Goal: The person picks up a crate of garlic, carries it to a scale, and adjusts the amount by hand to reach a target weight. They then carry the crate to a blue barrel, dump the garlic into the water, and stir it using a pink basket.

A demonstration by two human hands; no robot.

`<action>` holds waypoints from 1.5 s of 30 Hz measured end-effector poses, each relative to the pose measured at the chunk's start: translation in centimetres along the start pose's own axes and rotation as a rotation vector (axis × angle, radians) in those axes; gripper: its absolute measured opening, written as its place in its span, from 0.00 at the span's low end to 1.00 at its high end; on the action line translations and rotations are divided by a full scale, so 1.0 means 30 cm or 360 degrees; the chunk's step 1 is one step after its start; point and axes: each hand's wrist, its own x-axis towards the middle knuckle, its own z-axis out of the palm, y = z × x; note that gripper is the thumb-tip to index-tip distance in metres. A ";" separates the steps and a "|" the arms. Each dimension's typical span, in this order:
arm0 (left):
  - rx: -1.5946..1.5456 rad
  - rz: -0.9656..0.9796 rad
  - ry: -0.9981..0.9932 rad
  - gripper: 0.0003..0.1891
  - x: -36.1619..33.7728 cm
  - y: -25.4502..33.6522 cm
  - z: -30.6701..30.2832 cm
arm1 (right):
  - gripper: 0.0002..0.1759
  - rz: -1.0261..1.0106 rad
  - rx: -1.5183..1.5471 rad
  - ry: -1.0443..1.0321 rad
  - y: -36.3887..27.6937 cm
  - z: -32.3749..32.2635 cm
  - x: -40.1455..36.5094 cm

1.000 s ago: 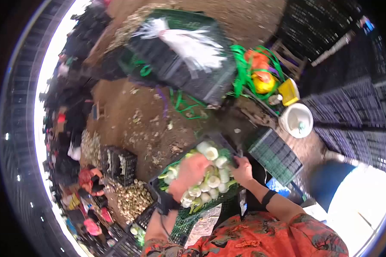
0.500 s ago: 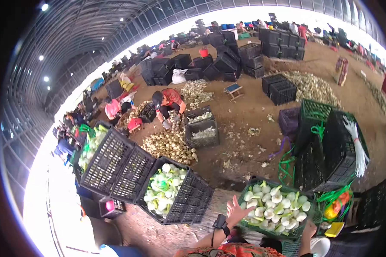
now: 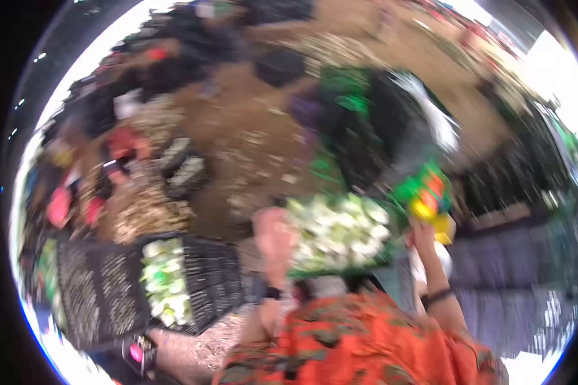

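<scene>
The green plastic crate (image 3: 331, 268), heaped with pale white-green bulbs (image 3: 337, 231), sits before the person's chest. Loaded, it is probably heavy and stiff, its loose bulbs apt to roll; the side rims look the best hold. The left hand (image 3: 273, 237) meets its left edge, the right hand (image 3: 422, 236) its right; blur hides whether either grips. A black plastic crate (image 3: 103, 289) crowds the left; brown dirt floor (image 3: 244, 141) opens ahead.
</scene>
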 end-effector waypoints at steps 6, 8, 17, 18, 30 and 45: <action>-0.0832 -0.0151 -0.0677 0.19 -0.056 0.152 0.029 | 0.16 -0.0045 0.1061 0.1001 -0.087 -0.346 -0.006; -0.0625 0.0295 -0.0982 0.34 -0.158 0.232 0.094 | 0.19 -0.0074 0.1110 0.0988 -0.039 -0.332 0.023; -0.0290 0.0497 -0.2048 0.15 -0.433 0.206 0.399 | 0.42 0.0048 -0.0625 -0.0460 0.054 -0.028 -0.081; -0.0485 0.0382 -0.1599 0.04 -0.400 0.247 0.360 | 0.42 0.0036 -0.0623 -0.0457 0.036 -0.015 -0.059; -0.2492 -0.1836 -0.1604 0.46 -0.280 0.234 0.582 | 0.09 -0.0319 0.0213 -0.0432 -0.144 0.223 -0.112; -0.1411 -0.1090 -0.0953 0.08 -0.147 0.373 0.480 | 0.44 -0.0559 -0.0057 -0.1010 -0.054 0.361 -0.027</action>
